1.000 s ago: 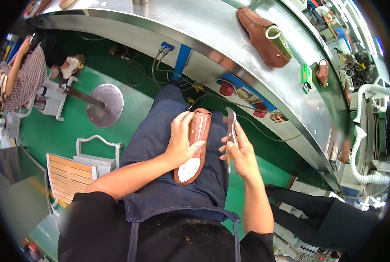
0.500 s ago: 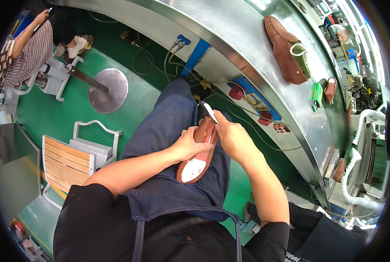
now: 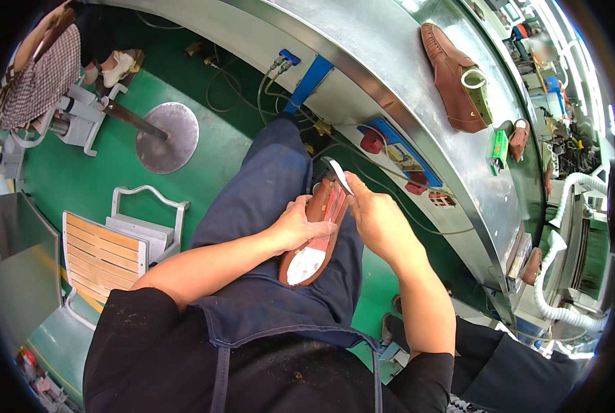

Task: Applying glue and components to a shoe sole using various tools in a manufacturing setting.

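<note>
A brown leather shoe (image 3: 306, 265) rests sole side up across my lap, its underside whitish at the toe and reddish along the middle. My left hand (image 3: 302, 225) is closed around its middle, with the thumb across the underside. In my right hand (image 3: 376, 210) is a curved metal tool (image 3: 337, 172) that looks like pincers, its dark bent head by the heel end of the shoe. The fingers hide most of its handle, and I cannot tell whether its head touches the shoe.
A finished-looking brown shoe (image 3: 453, 89) and a small green box (image 3: 499, 151) lie on the metal bench (image 3: 383, 58). Sockets and cables line the bench side. A slatted wooden chair (image 3: 101, 255) stands at left, near a round metal base (image 3: 168, 138). Another person sits far left.
My right hand and the tool have shifted slightly to the right, and the tool's head has turned. My left hand and the shoe stay nearly in place.
</note>
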Demonstrator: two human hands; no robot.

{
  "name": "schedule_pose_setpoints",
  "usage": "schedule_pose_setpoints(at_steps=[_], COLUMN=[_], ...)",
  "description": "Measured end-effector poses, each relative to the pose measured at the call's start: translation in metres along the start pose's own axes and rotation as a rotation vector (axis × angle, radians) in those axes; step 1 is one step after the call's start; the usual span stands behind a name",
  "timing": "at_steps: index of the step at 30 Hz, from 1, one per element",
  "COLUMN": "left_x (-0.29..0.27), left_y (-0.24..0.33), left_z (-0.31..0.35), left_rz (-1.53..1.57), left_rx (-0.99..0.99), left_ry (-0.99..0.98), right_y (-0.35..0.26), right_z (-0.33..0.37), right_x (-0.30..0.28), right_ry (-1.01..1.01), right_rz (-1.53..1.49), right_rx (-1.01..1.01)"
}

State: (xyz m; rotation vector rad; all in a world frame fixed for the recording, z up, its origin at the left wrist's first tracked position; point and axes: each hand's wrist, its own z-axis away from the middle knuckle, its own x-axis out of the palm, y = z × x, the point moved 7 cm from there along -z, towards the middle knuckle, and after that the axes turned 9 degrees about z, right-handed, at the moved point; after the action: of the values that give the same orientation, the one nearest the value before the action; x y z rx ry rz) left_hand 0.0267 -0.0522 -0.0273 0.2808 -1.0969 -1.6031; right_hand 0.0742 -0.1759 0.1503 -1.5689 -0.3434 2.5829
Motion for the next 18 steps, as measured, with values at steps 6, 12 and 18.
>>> schedule_pose_setpoints(at_steps=[6,12,18], left_x=[0.000,-0.004,0.004], left_y=[0.000,-0.009,0.001], left_z=[0.000,-0.004,-0.001], left_rz=[0.021,0.020,0.070], left_rx=[0.016,-0.007,-0.011], left_ry=[0.006,0.009,-0.024], right_y=[0.005,0.011,0.024], right_z=[0.009,0.007,0.014], right_x=[0.001,0.003,0.032], right_ry=[0.238,0.083,0.150], right_rz=[-0.154,-0.129,-0.119], right_rx=[-0.054,0.049,0.055])
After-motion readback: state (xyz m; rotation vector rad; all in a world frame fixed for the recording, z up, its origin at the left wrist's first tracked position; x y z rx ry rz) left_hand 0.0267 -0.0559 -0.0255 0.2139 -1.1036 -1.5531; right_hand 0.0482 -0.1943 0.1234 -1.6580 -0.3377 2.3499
